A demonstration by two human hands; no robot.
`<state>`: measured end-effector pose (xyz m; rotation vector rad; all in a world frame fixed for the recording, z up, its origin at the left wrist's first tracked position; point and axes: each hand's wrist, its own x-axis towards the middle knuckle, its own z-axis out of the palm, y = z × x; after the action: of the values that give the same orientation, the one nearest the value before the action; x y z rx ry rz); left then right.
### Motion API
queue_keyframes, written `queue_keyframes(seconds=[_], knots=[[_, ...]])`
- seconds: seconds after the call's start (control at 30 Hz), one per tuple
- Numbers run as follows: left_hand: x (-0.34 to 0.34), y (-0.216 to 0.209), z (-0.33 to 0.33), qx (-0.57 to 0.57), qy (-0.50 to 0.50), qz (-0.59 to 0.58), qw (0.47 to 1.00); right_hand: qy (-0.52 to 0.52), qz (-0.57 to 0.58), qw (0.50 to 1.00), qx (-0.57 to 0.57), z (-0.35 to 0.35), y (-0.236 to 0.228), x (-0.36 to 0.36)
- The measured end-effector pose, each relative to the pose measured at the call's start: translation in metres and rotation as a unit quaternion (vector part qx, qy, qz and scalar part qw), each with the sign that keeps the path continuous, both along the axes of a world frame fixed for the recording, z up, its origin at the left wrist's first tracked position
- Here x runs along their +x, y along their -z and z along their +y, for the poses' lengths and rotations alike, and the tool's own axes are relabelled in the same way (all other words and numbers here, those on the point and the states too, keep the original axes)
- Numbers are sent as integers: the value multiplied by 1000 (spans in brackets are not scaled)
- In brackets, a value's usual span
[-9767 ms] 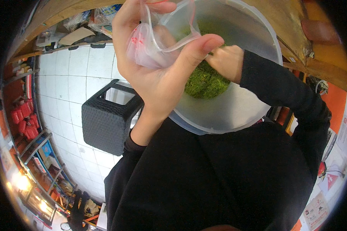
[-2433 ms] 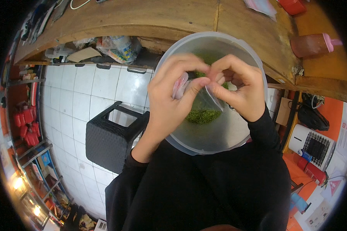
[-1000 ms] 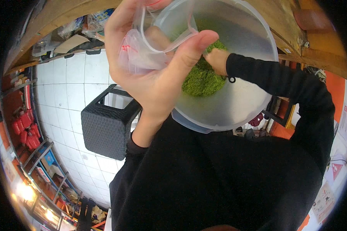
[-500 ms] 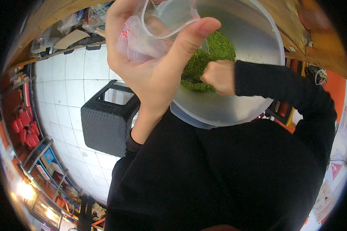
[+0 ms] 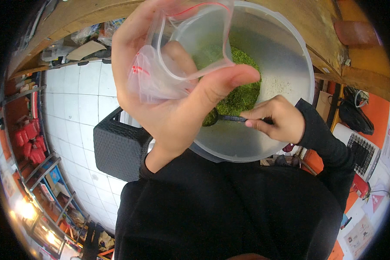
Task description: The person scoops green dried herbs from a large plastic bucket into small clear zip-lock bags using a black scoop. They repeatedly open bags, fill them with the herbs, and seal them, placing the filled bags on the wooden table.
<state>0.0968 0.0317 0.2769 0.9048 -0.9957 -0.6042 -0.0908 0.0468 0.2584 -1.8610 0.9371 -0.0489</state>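
- Left hand (image 5: 177, 102): closed around a clear plastic bag (image 5: 160, 89) with a red strip; its mouth gapes above the tub (image 5: 286, 47), thumb stretched outward.
- Right hand (image 5: 276, 119): fingers pinched on the handle of a black spoon (image 5: 235, 118); the two hands are apart.
- Green flakes (image 5: 242, 95): heaped in the tub, which stands next to the wooden desk (image 5: 323, 19).
- Change noted: half a second ago the right hand was bent over the heap – now it sits farther right, spoon exposed, its bowl bearing green.
- Bearing on the work: judged a loaded scoop, outside the bag – height over the heap cannot be told.
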Motion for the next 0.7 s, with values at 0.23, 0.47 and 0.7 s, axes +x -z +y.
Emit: queue_keyframes(seconds=[0.23,0.47,0.7], knots=[[10,23,-8,-6,136,-18,990,147,55,979,-132,-14,-42,-21],[10,27,-16,124,177,-209,954,215,163,883,-385,-7,-100,-17],[9,25,-12,105,139,-250,952,224,183,843,-453,2,-89,1]])
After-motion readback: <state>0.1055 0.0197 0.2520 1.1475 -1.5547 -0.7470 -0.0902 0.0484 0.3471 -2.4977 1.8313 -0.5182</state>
